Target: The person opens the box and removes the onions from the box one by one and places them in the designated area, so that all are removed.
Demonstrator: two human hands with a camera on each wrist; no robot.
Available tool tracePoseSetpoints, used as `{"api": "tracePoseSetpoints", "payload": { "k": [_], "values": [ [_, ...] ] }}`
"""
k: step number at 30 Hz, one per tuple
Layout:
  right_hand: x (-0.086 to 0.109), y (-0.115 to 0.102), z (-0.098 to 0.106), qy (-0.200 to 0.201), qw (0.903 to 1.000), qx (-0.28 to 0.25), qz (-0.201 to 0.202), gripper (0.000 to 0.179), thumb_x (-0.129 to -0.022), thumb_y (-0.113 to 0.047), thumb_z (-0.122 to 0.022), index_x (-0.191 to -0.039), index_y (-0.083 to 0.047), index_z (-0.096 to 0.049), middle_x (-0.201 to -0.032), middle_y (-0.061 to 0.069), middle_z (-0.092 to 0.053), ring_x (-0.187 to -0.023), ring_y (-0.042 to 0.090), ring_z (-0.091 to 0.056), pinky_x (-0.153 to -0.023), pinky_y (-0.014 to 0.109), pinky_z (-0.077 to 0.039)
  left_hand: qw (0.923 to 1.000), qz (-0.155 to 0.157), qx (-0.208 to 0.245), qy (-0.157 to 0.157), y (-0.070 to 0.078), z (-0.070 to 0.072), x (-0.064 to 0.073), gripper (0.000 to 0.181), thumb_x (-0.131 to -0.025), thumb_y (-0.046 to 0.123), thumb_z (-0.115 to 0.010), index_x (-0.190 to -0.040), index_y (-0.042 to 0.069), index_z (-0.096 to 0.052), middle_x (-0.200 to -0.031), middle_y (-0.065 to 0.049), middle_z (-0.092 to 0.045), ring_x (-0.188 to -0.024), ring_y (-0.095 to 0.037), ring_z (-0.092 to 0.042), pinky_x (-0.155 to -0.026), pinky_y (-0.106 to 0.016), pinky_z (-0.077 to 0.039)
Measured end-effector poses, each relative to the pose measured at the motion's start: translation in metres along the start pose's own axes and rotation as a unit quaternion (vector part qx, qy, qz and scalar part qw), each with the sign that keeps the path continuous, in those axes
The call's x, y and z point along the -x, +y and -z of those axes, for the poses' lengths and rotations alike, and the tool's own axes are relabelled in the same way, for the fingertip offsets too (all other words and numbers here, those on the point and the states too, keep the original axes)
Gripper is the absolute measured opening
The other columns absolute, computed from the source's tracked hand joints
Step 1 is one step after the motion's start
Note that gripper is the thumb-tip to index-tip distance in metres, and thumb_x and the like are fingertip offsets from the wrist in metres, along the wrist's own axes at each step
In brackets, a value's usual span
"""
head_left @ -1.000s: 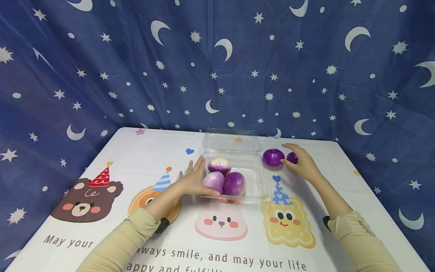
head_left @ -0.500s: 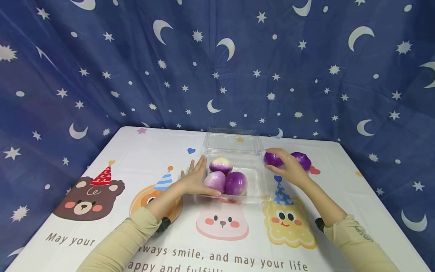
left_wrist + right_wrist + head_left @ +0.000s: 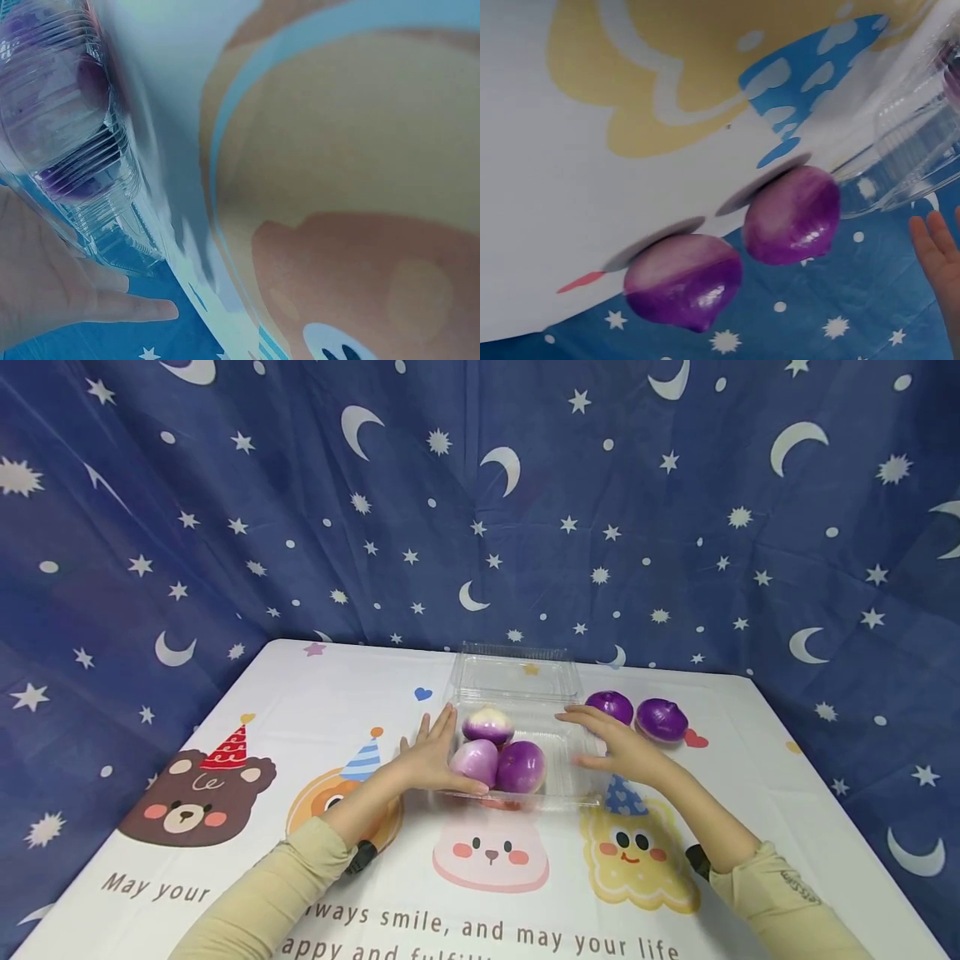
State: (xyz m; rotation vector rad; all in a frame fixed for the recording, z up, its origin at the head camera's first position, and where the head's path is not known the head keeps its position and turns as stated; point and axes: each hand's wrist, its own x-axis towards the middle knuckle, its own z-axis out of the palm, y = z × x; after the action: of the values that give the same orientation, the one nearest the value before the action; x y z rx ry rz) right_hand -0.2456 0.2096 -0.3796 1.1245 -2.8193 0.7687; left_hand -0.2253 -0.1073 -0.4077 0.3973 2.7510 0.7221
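Observation:
A clear plastic clamshell box (image 3: 558,760) stands with its lid (image 3: 491,675) folded back. Inside, towards the left, sit three onions: a white-and-purple one (image 3: 487,725), a pale lilac one (image 3: 476,761) and a purple one (image 3: 521,767). My left hand (image 3: 427,764) rests against the box's left side, fingers straight, thumb along the front corner. Over the right part of the box, my right hand (image 3: 626,752) hovers with fingers spread, holding nothing. Two more purple onions, one (image 3: 610,707) close to the box and one (image 3: 662,721) farther right, lie on the table beyond that hand.
A white printed cloth (image 3: 247,893) with cartoon figures and lettering covers the table. Behind its far edge hangs a blue curtain (image 3: 540,585) with moons and stars.
My right hand has moved left, from the two loose onions to above the box's right side, passing over the nearer onion without taking it. My left hand stays at the box.

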Motion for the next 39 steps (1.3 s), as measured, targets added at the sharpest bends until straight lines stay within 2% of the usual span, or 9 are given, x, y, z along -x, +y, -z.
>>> {"api": "tracePoseSetpoints", "payload": {
  "k": [7,13,18,26,34,39],
  "values": [
    [0.000,-0.006,-0.006,-0.033,0.9984,-0.020,0.041,0.063,-0.081,-0.016,-0.074,-0.137,-0.010,-0.047,-0.145,0.018,-0.041,-0.135,0.039,-0.035,-0.104,0.057,-0.036,1.0000,-0.003,-0.003,0.004,-0.001,-0.002,0.000,0.136,-0.060,0.071,-0.073,-0.152,0.009,0.005,-0.160,-0.004,0.012,-0.144,-0.041,0.007,-0.105,-0.073,-0.004],
    [-0.004,-0.009,-0.012,-0.050,0.9955,-0.040,0.069,0.063,-0.079,-0.015,-0.075,-0.136,-0.010,-0.049,-0.145,0.019,-0.041,-0.135,0.038,-0.036,-0.106,0.056,-0.035,0.9999,-0.008,-0.002,0.006,0.000,0.000,-0.001,0.136,-0.060,0.070,-0.073,-0.152,0.007,0.004,-0.160,-0.005,0.011,-0.144,-0.044,0.000,-0.106,-0.073,-0.007],
    [-0.007,-0.011,-0.014,-0.055,0.9955,-0.037,0.068,0.063,-0.079,-0.015,-0.076,-0.136,-0.011,-0.049,-0.145,0.016,-0.042,-0.135,0.037,-0.037,-0.106,0.055,-0.035,0.9999,-0.010,0.000,0.006,0.000,0.000,-0.002,0.135,-0.060,0.069,-0.074,-0.152,0.006,0.002,-0.160,-0.008,0.010,-0.143,-0.046,-0.003,-0.104,-0.074,-0.010],
    [-0.014,-0.016,-0.016,-0.100,0.9928,-0.028,0.061,0.065,-0.080,-0.021,-0.074,-0.138,-0.012,-0.046,-0.147,0.015,-0.039,-0.137,0.037,-0.034,-0.107,0.056,-0.033,0.9999,-0.012,0.004,-0.001,0.001,0.000,-0.001,0.135,-0.061,0.069,-0.074,-0.152,0.007,0.005,-0.160,-0.006,0.012,-0.144,-0.044,-0.005,-0.106,-0.072,-0.011],
    [-0.021,-0.020,-0.021,-0.120,0.9889,-0.018,0.085,0.067,-0.078,-0.021,-0.076,-0.138,-0.013,-0.047,-0.147,0.016,-0.039,-0.136,0.037,-0.034,-0.108,0.053,-0.034,0.9990,-0.026,0.036,-0.009,-0.001,-0.001,-0.002,0.133,-0.062,0.063,-0.077,-0.151,0.004,0.004,-0.159,-0.008,0.014,-0.137,-0.051,-0.024,-0.103,-0.061,-0.035],
    [-0.025,-0.022,-0.023,-0.131,0.9869,-0.013,0.092,0.066,-0.078,-0.019,-0.076,-0.137,-0.014,-0.048,-0.146,0.019,-0.040,-0.135,0.037,-0.036,-0.106,0.052,-0.037,0.9987,-0.025,0.043,-0.013,-0.002,-0.002,-0.003,0.134,-0.062,0.064,-0.076,-0.151,0.006,0.006,-0.159,-0.007,0.015,-0.135,-0.053,-0.026,-0.102,-0.061,-0.037]
  ]
}}
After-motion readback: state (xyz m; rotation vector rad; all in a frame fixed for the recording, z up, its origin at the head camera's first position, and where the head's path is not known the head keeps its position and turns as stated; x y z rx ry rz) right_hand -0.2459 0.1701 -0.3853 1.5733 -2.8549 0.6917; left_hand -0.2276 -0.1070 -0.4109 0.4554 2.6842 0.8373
